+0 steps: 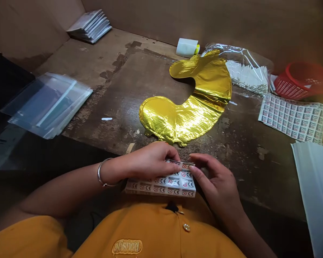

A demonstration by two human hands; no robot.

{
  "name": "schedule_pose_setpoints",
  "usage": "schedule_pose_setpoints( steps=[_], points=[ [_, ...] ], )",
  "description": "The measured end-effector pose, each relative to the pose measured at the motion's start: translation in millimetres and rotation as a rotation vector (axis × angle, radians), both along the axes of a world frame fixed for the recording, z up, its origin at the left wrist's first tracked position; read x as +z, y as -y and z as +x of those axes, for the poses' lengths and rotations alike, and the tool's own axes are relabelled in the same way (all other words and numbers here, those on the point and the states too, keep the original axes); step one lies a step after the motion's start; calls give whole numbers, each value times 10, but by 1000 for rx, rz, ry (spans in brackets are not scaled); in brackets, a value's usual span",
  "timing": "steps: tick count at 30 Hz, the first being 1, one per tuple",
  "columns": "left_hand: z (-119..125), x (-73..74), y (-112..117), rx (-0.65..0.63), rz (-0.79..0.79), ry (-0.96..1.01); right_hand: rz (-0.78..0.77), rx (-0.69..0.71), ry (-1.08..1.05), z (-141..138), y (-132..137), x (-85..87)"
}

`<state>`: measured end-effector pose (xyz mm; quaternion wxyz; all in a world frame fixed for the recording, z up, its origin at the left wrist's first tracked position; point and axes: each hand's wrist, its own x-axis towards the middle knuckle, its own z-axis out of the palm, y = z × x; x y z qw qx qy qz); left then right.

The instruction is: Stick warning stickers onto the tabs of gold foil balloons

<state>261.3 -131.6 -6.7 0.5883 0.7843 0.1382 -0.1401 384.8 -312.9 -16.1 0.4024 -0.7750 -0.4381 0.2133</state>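
Note:
A sheet of CE-marked stickers (161, 188) is folded over in front of my body, at the table's near edge. My left hand (153, 159) lies across its upper side, fingers curled and thumb pressed on its top edge. At the sheet's upper right corner, my right hand (215, 179) pinches the edge between thumb and forefinger. Just beyond my hands lies a gold foil balloon (201, 114), flat and curved like a C, with a crease across its right side. The underside of the sticker sheet is hidden.
Clear plastic sleeves (51, 104) lie at the left, with a stack of flat packets (90, 27) behind. To the right are a clear bag of white sticks (247, 73), a red basket (293, 82), another sticker sheet (293, 116) and white sheets (316, 179). A white roll (187, 47) stands at the back.

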Motion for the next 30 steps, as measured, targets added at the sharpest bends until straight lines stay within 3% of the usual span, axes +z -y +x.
schedule_pose_setpoints(
  steps=[4, 9, 16, 24, 30],
  points=[
    [-11, -48, 11, 63, -109, -59, 129, 175, 401, 113, -94, 75],
    [-32, -99, 7, 114, -128, 16, 189, 241, 540, 103, -197, 110],
    [-29, -132, -30, 129, -273, -30, 262, 296, 764, 126, -111, 6],
    [-60, -143, -18, 154, -244, -12, 198, 268, 712, 124, -172, 13],
    [-59, -199, -11, 148, -334, -65, 212, 391, 737, 157, -118, 8]
  ],
)
